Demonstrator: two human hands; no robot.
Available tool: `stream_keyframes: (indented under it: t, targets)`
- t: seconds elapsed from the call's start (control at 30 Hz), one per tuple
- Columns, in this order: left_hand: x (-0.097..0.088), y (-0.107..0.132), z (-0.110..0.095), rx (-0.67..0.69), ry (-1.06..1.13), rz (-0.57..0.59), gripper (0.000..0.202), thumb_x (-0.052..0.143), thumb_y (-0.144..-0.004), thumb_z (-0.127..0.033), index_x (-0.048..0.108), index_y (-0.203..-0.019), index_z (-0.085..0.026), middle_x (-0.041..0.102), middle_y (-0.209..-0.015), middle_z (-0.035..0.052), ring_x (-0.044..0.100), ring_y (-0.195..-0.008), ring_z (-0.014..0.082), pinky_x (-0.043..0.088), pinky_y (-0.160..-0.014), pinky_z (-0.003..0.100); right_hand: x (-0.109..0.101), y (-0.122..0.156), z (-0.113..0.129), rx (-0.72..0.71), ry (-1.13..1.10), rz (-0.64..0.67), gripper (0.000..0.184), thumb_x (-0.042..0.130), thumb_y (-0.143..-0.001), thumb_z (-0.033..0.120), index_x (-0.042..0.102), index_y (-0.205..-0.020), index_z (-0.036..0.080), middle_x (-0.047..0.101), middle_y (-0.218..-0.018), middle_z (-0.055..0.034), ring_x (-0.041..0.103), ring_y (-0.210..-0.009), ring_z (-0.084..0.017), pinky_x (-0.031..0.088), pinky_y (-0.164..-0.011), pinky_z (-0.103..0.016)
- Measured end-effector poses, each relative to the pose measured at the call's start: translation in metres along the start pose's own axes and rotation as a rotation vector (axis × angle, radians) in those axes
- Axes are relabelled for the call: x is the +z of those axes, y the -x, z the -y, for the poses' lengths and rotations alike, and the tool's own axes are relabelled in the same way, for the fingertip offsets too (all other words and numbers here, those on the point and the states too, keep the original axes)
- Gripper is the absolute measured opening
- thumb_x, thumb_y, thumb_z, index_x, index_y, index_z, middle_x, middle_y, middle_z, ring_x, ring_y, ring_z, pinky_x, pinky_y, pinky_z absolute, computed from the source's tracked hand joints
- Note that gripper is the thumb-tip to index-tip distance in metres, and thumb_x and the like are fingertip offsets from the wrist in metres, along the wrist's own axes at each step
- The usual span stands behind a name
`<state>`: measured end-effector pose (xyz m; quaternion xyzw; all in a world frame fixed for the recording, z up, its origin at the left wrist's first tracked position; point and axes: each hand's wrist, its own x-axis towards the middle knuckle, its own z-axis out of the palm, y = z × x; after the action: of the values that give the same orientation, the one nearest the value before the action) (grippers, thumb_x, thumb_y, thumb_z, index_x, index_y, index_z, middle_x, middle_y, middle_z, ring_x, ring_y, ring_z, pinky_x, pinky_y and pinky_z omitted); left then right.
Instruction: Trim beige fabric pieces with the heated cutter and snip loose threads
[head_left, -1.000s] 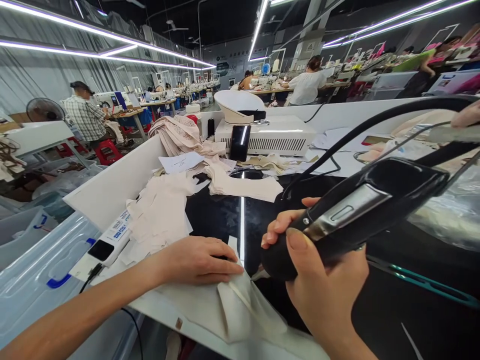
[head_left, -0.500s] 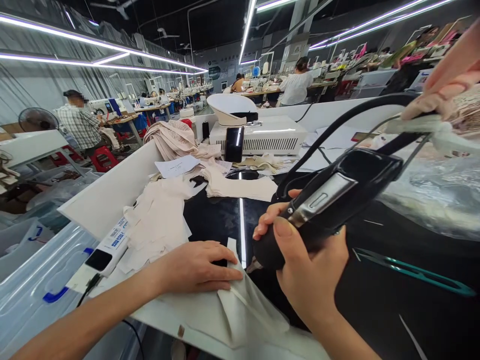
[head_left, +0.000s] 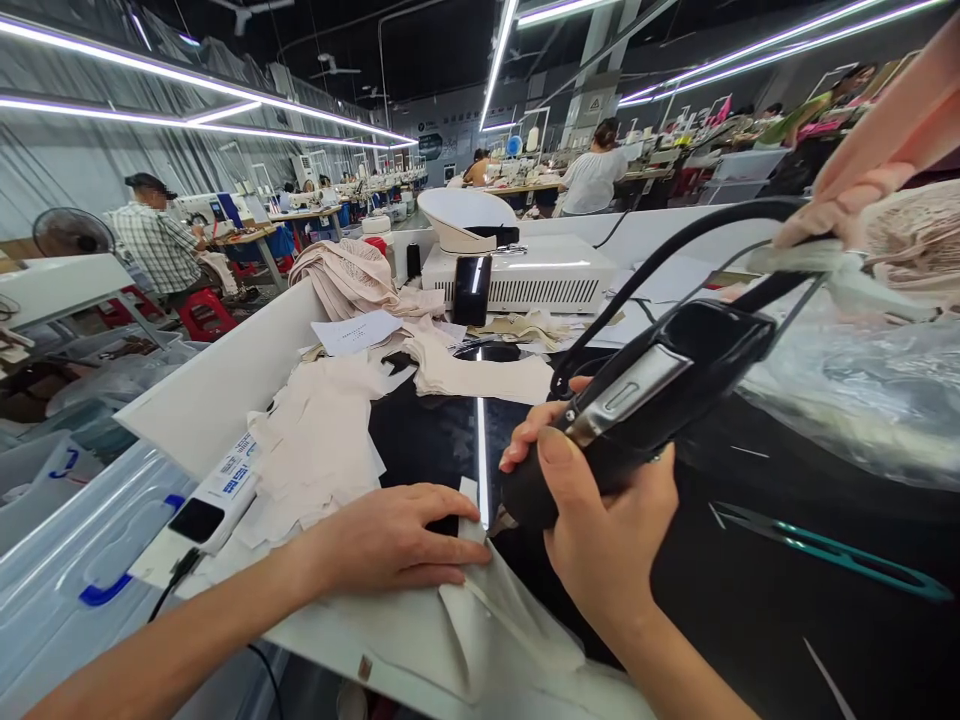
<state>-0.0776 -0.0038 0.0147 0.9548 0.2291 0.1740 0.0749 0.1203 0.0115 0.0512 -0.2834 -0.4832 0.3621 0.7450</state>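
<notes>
My left hand (head_left: pixel 390 540) lies flat on a pale fabric piece (head_left: pixel 480 630) at the near edge of the black table (head_left: pixel 750 600), fingers stretched out and pressing it down. My right hand (head_left: pixel 600 530) is wrapped round the handle of a black corded hand tool (head_left: pixel 660 385), whose tip touches the fabric just right of my left fingertips. The tool's black cable (head_left: pixel 675 250) arcs up to the right.
Stacks of cream fabric pieces (head_left: pixel 315 450) and a white machine (head_left: pixel 517 270) lie beyond. A phone-like device (head_left: pixel 202 515) sits left, teal scissors (head_left: pixel 825 550) right. Another person's hand (head_left: pixel 877 150) reaches in at upper right over clear plastic (head_left: pixel 862 380). Workers sit at distant tables.
My right hand has brought the tool leftward and down toward the fabric beside my left hand. The other person's hand at upper right has come further into view.
</notes>
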Motion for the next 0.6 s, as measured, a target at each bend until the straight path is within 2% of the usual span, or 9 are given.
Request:
stream_keyframes:
  t: [0.27, 0.5, 0.6]
  targets:
    - [0.0033, 0.0008, 0.0005, -0.018, 0.013, -0.001, 0.033, 0.054, -0.112, -0.037, 0.072, -0.134, -0.021, 0.065, -0.143, 0.0168, 0.065, -0.132, 0.0269, 0.054, -0.113, 0.038, 0.0042, -0.0052, -0.0026, 0.004, 0.026, -0.023, 0.036, 0.087, -0.086, 0.044, 0.059, -0.1, 0.027, 0.068, -0.078, 0.0072, 0.063, -0.058, -0.013, 0.058, -0.056, -0.029]
    - [0.0035, 0.0012, 0.0, -0.036, 0.032, -0.001, 0.032, 0.055, -0.112, -0.034, 0.073, -0.134, -0.02, 0.065, -0.144, 0.0169, 0.066, -0.131, 0.0269, 0.055, -0.112, 0.038, 0.0085, -0.006, -0.0081, -0.018, 0.05, 0.005, 0.028, 0.081, -0.087, 0.032, 0.056, -0.097, 0.026, 0.068, -0.078, 0.0084, 0.064, -0.056, -0.012, 0.06, -0.056, -0.028]
    - [0.0023, 0.0029, 0.0007, -0.048, 0.043, 0.008, 0.033, 0.053, -0.112, -0.032, 0.072, -0.136, -0.02, 0.065, -0.143, 0.0175, 0.065, -0.13, 0.0269, 0.055, -0.112, 0.039, 0.0076, -0.0078, -0.0079, -0.002, 0.052, 0.001, 0.029, 0.082, -0.085, 0.034, 0.057, -0.099, 0.027, 0.067, -0.079, 0.0081, 0.063, -0.057, -0.012, 0.059, -0.056, -0.03]
